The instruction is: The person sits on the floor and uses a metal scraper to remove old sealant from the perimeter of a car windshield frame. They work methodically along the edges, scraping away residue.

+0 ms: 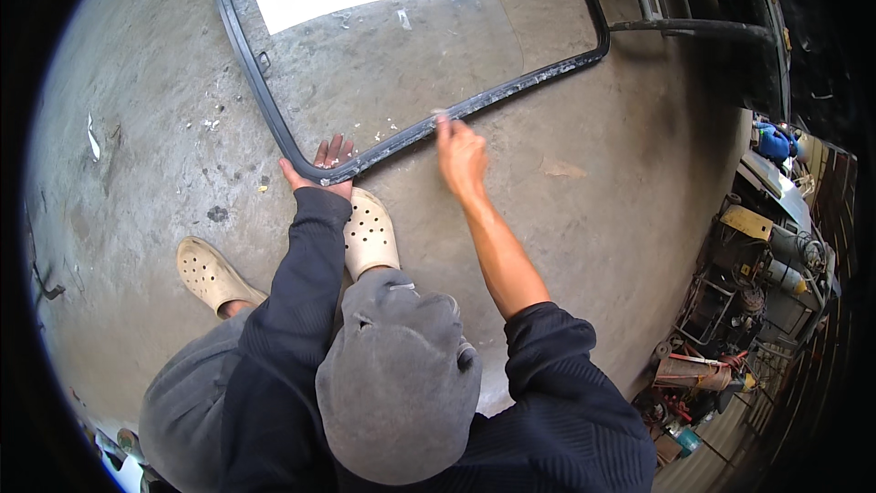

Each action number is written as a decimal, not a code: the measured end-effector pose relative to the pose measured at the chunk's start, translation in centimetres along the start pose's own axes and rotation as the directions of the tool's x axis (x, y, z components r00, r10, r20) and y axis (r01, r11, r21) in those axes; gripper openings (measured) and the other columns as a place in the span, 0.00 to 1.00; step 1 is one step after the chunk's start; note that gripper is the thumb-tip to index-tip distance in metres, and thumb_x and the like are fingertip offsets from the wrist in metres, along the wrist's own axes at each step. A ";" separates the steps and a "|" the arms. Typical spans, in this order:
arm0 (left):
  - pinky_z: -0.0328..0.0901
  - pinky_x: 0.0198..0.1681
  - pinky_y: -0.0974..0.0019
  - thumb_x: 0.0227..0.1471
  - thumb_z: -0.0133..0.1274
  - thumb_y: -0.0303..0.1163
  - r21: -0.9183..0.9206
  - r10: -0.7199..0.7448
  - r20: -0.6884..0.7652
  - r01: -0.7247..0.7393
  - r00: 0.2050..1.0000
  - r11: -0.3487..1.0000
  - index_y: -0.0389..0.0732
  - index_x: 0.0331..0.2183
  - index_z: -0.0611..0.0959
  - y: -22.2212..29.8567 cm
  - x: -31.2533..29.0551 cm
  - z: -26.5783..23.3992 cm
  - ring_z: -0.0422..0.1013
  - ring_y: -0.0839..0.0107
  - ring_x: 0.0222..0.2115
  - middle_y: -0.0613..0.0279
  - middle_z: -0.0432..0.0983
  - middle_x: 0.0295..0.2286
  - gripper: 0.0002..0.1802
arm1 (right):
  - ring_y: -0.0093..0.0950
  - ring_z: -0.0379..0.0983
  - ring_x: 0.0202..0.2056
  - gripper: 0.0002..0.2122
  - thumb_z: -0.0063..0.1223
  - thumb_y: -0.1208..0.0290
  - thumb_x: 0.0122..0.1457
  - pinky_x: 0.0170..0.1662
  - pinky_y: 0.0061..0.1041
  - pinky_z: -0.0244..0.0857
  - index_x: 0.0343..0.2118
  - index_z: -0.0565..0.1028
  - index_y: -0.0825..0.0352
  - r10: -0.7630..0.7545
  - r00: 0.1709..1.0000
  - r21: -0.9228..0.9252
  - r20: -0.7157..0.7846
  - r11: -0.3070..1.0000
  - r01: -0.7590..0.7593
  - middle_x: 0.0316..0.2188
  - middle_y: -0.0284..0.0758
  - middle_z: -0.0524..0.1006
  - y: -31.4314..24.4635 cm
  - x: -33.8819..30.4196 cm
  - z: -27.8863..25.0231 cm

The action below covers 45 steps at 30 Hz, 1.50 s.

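A window sash with a black rounded frame (511, 89) and a clear glass pane (411, 64) is tilted up before me. My left hand (339, 189) grips its near-left corner; the fingers show through the glass and the thumb lies outside the frame. Along the near bar, pale residue and white crumbs cling to the black surface. My right hand (462, 160) is closed at this bar, pinching a small pale thing (440, 115) against it. Motion blur and the fingers keep me from making out its kind.
White scraps (94, 139) litter the concrete floor (137, 210). My beige clogs (371, 228) are close below the sash corner. A dark metal bar (693, 28) reaches the sash's right side from a larger structure. Machinery and tools (721, 301) crowd the right edge.
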<state>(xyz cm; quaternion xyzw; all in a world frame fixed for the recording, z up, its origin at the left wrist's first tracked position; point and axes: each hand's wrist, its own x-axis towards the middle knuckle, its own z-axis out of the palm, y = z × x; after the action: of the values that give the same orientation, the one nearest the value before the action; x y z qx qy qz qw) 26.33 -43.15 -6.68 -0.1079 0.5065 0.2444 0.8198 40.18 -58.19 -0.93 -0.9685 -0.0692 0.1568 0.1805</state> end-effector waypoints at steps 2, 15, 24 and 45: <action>0.51 0.56 0.40 0.41 0.43 0.74 -0.010 0.012 0.015 -0.011 1.000 1.000 0.30 0.42 0.67 0.4 0.3 -0.3 0.60 0.39 0.50 0.37 0.65 0.45 0.51 | 0.55 0.72 0.31 0.22 0.43 0.50 0.59 0.33 0.48 0.64 0.28 0.76 0.69 -0.087 0.992 -0.048 0.092 0.995 0.092 0.24 0.55 0.74 -1.8 -1.6 0.7; 0.52 0.56 0.41 0.41 0.45 0.73 -0.017 -0.011 0.008 0.011 1.000 1.000 0.30 0.42 0.66 0.5 0.2 -0.3 0.61 0.40 0.49 0.39 0.65 0.45 0.50 | 0.19 0.61 0.13 0.27 0.41 0.41 0.58 0.14 0.18 0.55 0.19 0.68 0.65 -0.080 0.802 0.629 0.592 0.668 -0.397 0.12 0.30 0.65 -0.8 -4.2 -0.4; 0.55 0.55 0.42 0.41 0.44 0.73 0.049 -0.011 -0.007 0.012 1.000 0.999 0.31 0.42 0.66 1.3 -0.2 0.3 0.63 0.41 0.49 0.40 0.65 0.45 0.49 | 0.22 0.57 0.09 0.34 0.36 0.29 0.51 0.11 0.21 0.53 0.10 0.60 0.61 0.168 0.770 0.647 0.616 0.450 -0.616 0.08 0.34 0.61 2.2 -6.6 -4.3; 0.61 0.37 0.37 0.45 0.42 0.62 0.455 0.515 -0.210 -0.383 0.831 0.804 0.33 0.44 0.64 24.8 3.6 -6.7 0.67 0.35 0.40 0.42 0.65 0.43 0.40 | 0.17 0.58 0.15 0.20 0.55 0.51 0.55 0.16 0.20 0.56 0.21 0.70 0.65 0.269 0.816 0.370 0.512 0.788 -0.492 0.14 0.25 0.64 5.3 -8.5 -4.5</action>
<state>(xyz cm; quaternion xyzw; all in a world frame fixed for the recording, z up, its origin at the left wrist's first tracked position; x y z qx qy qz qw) 9.82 -23.73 -11.22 0.1456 0.6833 0.3058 0.6468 34.06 -66.23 3.44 -0.8242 0.1361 0.4141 0.3614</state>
